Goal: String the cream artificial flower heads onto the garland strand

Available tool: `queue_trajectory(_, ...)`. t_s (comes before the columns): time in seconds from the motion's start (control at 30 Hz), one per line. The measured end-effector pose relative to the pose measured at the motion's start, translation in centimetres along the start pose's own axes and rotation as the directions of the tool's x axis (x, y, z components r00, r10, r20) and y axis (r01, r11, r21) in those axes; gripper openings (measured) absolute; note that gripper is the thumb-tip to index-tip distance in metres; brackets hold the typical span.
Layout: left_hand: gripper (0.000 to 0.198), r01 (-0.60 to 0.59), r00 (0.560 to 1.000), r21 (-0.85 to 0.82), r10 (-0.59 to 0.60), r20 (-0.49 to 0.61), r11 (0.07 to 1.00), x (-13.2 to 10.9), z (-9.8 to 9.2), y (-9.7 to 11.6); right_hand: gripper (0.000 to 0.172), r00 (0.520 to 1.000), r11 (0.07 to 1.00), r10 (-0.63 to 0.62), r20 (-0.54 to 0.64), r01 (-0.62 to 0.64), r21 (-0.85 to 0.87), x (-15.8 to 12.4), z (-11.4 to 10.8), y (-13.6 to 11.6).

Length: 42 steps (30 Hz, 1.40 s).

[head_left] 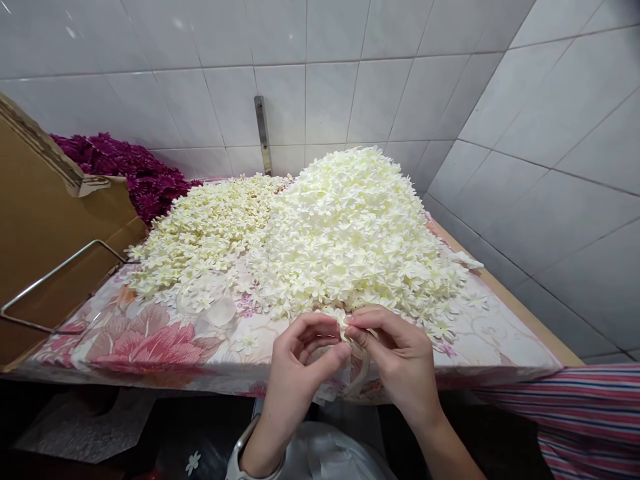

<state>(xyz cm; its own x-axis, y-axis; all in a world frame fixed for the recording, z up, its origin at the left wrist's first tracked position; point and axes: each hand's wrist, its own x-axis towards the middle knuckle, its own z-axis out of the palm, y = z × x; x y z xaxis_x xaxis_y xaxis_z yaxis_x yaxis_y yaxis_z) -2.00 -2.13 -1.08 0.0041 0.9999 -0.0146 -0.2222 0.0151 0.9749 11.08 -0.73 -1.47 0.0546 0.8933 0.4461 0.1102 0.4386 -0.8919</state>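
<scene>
Both hands meet over the table's front edge, just before a tall heap of white flowers (350, 233). My left hand (305, 367) and my right hand (400, 360) pinch a small white flower (343, 324) between their fingertips. A pale, thin strip (361, 373) hangs in a curve below the fingers; whether it joins the flower I cannot tell. Fingers hide much of the flower. A single loose flower (247, 341) lies on the cloth to the left of my left hand.
Left of the tall heap lies a lower pile of cream flowers (210, 227), with purple flowers (135, 170) behind. A clear round container (220, 311), a cardboard box (60, 220) and a metal wire frame (50, 283) are at left. Floral cloth (160, 347) covers the table; tiled walls (330, 100) enclose it.
</scene>
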Motion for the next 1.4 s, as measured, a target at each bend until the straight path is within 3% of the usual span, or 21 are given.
queue_trajectory(0.27,0.005,-0.055,0.994,0.048,0.059,-0.093,0.997,-0.2,0.1,-0.2,0.009,0.986,0.986,0.165,-0.029,-0.164,0.018,-0.2,0.7,0.1)
queue_trajectory(0.5,0.01,-0.05,0.989,0.049,0.057,-0.14,0.998,0.6,0.3,-0.1,0.01,0.986,0.987,0.151,-0.066,-0.155,-0.053,0.0,1.2,0.3)
queue_trajectory(0.6,0.01,-0.02,0.993,0.01,0.021,-0.115,1.0,1.0,0.2,0.0,0.012,0.978,0.978,0.203,-0.042,-0.204,-0.037,0.2,1.0,0.2)
queue_trajectory(0.77,0.008,0.064,0.997,-0.099,-0.068,-0.041,0.993,1.5,-0.5,0.0,0.012,0.968,0.975,0.222,0.115,-0.219,-0.037,0.8,0.2,0.1)
queue_trajectory(0.93,0.01,0.179,0.983,-0.214,-0.182,0.004,0.96,1.7,-0.7,-0.1,0.017,0.95,0.959,0.278,0.146,-0.282,0.006,1.0,0.0,0.1)
queue_trajectory(1.07,0.009,0.115,0.988,-0.127,-0.127,-0.085,0.985,1.7,-0.4,0.1,0.018,0.935,0.946,0.305,0.181,-0.319,0.056,0.7,0.3,0.3)
queue_trajectory(1.17,0.008,0.085,0.992,-0.072,-0.092,-0.09,0.994,1.6,-0.5,0.2,0.024,0.927,0.944,0.312,0.207,-0.328,0.047,0.8,0.3,0.4)
queue_trajectory(1.27,0.006,0.06,0.992,-0.036,-0.063,-0.106,0.998,1.5,-0.5,0.4,0.015,0.925,0.949,0.315,0.212,-0.314,-0.042,1.1,0.1,0.3)
queue_trajectory(1.4,0.007,0.013,0.995,0.019,-0.011,-0.097,1.0,1.2,-0.2,0.6,0.016,0.952,0.963,0.232,0.2,-0.196,-0.183,1.1,0.3,0.2)
